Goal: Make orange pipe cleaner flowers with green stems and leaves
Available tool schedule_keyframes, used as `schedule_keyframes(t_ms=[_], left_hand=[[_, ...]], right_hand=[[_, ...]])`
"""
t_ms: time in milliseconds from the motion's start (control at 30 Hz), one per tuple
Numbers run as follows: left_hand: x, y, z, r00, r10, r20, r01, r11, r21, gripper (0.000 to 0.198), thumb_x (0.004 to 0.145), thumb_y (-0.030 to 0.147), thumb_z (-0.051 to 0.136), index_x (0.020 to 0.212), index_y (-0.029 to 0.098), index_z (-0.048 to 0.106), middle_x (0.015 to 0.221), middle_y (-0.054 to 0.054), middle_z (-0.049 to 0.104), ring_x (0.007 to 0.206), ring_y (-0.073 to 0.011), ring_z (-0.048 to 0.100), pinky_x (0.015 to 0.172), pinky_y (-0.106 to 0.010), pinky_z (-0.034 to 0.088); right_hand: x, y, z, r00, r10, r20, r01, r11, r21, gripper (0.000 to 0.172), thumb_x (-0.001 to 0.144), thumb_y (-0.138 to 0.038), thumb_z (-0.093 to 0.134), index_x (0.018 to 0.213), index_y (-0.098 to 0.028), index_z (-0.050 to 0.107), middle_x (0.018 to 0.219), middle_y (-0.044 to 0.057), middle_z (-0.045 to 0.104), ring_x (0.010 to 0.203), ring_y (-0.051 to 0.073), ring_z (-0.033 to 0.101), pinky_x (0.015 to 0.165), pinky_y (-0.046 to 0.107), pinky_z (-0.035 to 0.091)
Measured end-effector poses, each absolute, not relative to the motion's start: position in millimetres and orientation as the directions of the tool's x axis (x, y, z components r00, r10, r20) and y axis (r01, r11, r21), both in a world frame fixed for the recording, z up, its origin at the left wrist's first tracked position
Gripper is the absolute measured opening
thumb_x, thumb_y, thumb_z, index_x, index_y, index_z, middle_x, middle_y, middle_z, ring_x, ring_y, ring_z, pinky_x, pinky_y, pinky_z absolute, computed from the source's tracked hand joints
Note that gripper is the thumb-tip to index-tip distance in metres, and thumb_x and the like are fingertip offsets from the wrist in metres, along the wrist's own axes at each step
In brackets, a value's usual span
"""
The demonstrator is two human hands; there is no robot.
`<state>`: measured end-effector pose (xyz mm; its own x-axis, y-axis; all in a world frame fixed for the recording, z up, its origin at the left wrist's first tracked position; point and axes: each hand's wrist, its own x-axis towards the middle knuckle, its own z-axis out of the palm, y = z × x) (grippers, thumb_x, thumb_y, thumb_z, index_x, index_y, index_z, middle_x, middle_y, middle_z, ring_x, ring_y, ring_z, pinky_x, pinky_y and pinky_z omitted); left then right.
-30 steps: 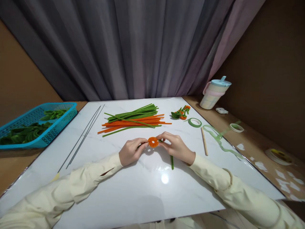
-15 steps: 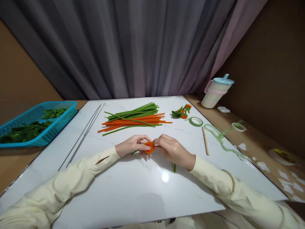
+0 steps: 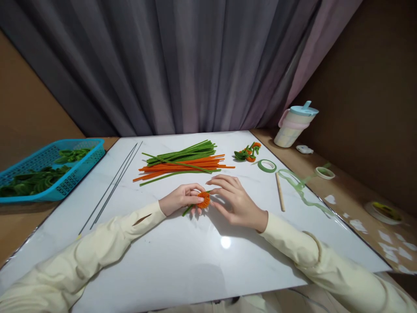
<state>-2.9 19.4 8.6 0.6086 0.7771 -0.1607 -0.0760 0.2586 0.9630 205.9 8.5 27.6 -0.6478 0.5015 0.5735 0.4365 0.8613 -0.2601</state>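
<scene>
My left hand (image 3: 178,200) pinches a round, ridged orange pipe-cleaner piece (image 3: 204,200) between thumb and fingers. A green pipe cleaner (image 3: 186,211) sticks out at its lower left, and a bit of green shows at its upper right. Just right of the piece, my right hand (image 3: 240,203) is open with fingers spread; whether a fingertip touches the piece I cannot tell. Beyond both hands lie a bundle of green pipe cleaners (image 3: 182,153) and a bundle of orange pipe cleaners (image 3: 182,165).
At the left stands a blue basket (image 3: 70,184) holding green pieces, beside thin dark wires (image 3: 114,191). To the right are small orange-and-green pieces (image 3: 249,153), green tape (image 3: 275,166), a wooden stick (image 3: 280,192), a loose green strip (image 3: 306,200) and a tumbler (image 3: 293,126).
My right hand has loosened from a pinch at the orange piece and spread its fingers. The green end below that hand no longer shows. My left hand keeps its hold.
</scene>
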Motion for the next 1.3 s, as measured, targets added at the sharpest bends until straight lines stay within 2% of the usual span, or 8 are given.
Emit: schedule_keyframes(t_ms=[200,633,933,1300], left_hand=[[-1.6,18.4,11.4,0.602,0.781,-0.166,-0.034,0.233,0.972,0.030,0.071,0.030,0.070,0.087,0.012,0.053,0.068,-0.004,0.066,0.051,-0.0113,0.061,0.043,-0.018,0.043],[1.2,15.6,13.4,0.586,0.782,-0.214,0.062,0.220,0.974,0.031,0.069,0.035,0.071,0.080,0.012,0.052,0.061,-0.001,0.066,0.047,-0.0109,0.061,0.043,-0.018,0.043],[1.1,14.6,8.4,0.577,0.781,-0.240,0.129,0.203,0.971,0.030,0.071,0.035,0.068,0.080,0.013,0.051,0.064,-0.001,0.064,0.049,-0.0110,0.062,0.043,-0.018,0.044],[3.1,14.9,8.8,0.563,0.796,-0.223,0.125,0.185,0.975,0.025,0.074,0.033,0.065,0.080,0.013,0.050,0.059,0.000,0.064,0.045,-0.0096,0.059,0.041,-0.017,0.043]], right_hand=[[206.2,11.2,24.9,-0.647,0.506,0.570,0.415,0.861,-0.294,0.013,0.084,-0.018,0.051,0.096,-0.020,0.056,0.113,0.009,0.060,0.113,0.025,0.045,0.088,0.044,0.040],[204.7,13.2,23.0,-0.688,0.563,0.458,0.415,0.823,-0.388,0.014,0.083,-0.016,0.055,0.097,-0.020,0.059,0.115,0.008,0.059,0.119,0.026,0.042,0.092,0.046,0.038],[202.9,11.8,22.7,-0.691,0.570,0.444,0.387,0.811,-0.439,0.009,0.082,-0.013,0.056,0.088,-0.020,0.057,0.107,0.006,0.062,0.117,0.024,0.043,0.092,0.044,0.038],[201.7,14.1,15.7,-0.695,0.502,0.514,0.352,0.862,-0.365,0.014,0.085,-0.008,0.047,0.089,-0.020,0.053,0.099,0.006,0.061,0.117,0.024,0.044,0.090,0.042,0.038]])
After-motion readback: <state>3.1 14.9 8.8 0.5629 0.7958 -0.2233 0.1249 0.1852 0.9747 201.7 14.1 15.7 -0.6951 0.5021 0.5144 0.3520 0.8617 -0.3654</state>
